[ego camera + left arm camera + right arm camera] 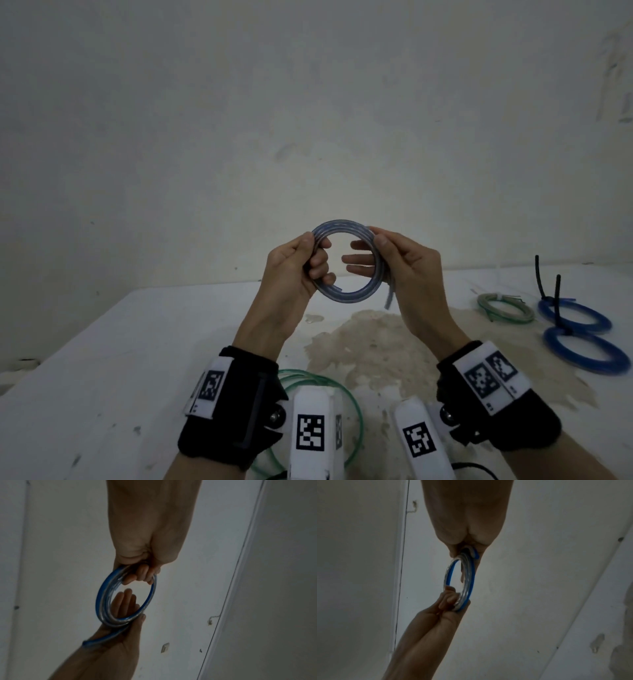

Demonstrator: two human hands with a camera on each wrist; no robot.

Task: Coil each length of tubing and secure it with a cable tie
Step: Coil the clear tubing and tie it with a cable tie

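Both hands hold a coil of clear tubing with a blue stripe (346, 263) upright in the air above the white table (120, 342), between the person and the pale wall. The left hand (294, 270) grips the coil's left side: its fingers (320, 262) are curled through the ring from the far side and the thumb lies over the strands on the near side, so the turns are bunched inside the fist; the left wrist view shows those fingertips wrapped over the top of the ring (126, 596). The right hand (411, 274) pinches the coil's right side between the thumb on the outer face and the fingers (359, 258), which reach nearly straight through the opening. A loose tube end (390, 298) hangs down below the right thumb, and another short end pokes out beneath the left fingers. In the right wrist view the ring (462, 580) appears edge-on, held at both ends. On the table to the right lie a tied pale green coil (507, 308) and two blue coils (582, 335) bound with black cable ties (556, 298) whose tails stand upright. Loose green tubing (356, 411) lies near the wrists.
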